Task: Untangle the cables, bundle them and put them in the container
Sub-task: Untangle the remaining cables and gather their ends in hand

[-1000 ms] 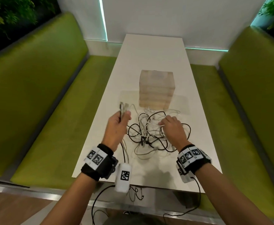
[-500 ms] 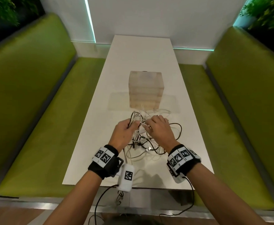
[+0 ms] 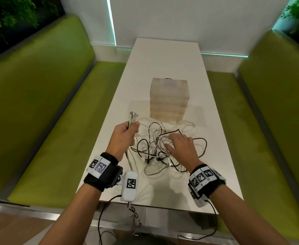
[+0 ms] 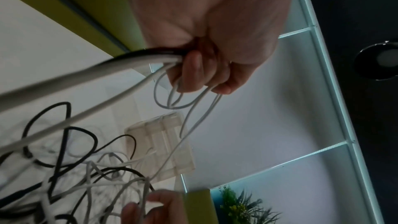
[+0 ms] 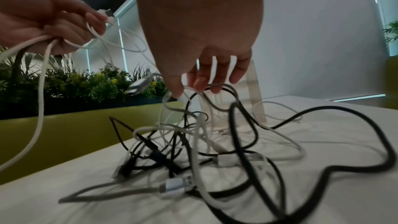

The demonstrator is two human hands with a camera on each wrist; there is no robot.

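A tangle of black and white cables [image 3: 150,144] [image 5: 237,142] [image 4: 75,168] lies on the white table [image 3: 164,59], just in front of a translucent box-shaped container [image 3: 169,99] [image 4: 163,146] [image 5: 254,91]. My left hand [image 3: 125,133] [image 4: 204,67] [image 5: 53,23] is raised at the table's left edge. It grips several cable ends, their plugs [image 3: 132,116] sticking up above the fist. The held cables trail down into the tangle. My right hand [image 3: 180,147] [image 5: 204,74] is over the tangle with spread fingers, its fingertips touching white and black loops.
Green upholstered benches [image 3: 48,121] [image 3: 272,121] run along both long sides of the table. A white wall closes the far end. Bare tabletop lies beyond the container and near the front edge [image 3: 163,204]. Plants [image 5: 96,81] stand behind the left bench.
Half a second ago both hands met over the tangle. The left hand has since pulled away up and left with the cable ends; the right hand has lowered and spread its fingers on the tangle.
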